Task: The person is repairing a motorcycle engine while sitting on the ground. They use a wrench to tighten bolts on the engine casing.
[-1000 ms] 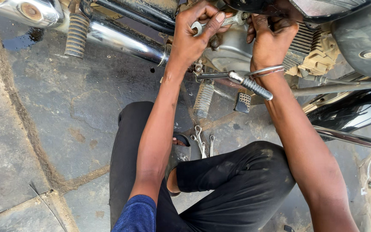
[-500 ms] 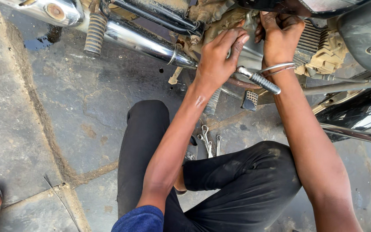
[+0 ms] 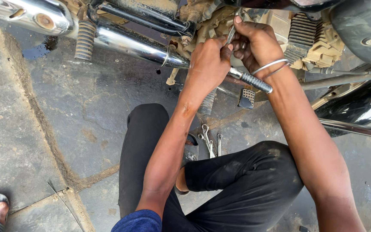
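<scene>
I crouch beside the motorcycle engine (image 3: 220, 21) with both hands up against its dusty side. My left hand (image 3: 209, 64) is curled shut around the lower part of a spanner (image 3: 232, 32), and my right hand (image 3: 254, 41) closes its fingers over the upper part of the same tool, just beside the cooling fins (image 3: 299, 45). The spanner's head is hidden behind my knuckles, so I cannot tell which bolt it sits on or how squarely it seats.

That is the main risk as I judge it: if the jaw of the tool is only half on the fastener, a hard pull may round the corners or let it slip off. A slip would throw my knuckles into the sharp fins or the engine casing. The metal bangle (image 3: 271, 66) on my right wrist hangs close to the ribbed kick lever (image 3: 254, 81) and could catch on it.

The chrome exhaust pipe (image 3: 138, 45) runs just left of my left hand; if it is warm, a jerk that way would hurt. Dust and oil on the casing make the grip less sure. A dark wet patch (image 3: 39, 49) lies on the concrete under the pipe. Spare spanners (image 3: 209, 139) lie on the ground between my knees, where I could kneel on them if I shift.
</scene>
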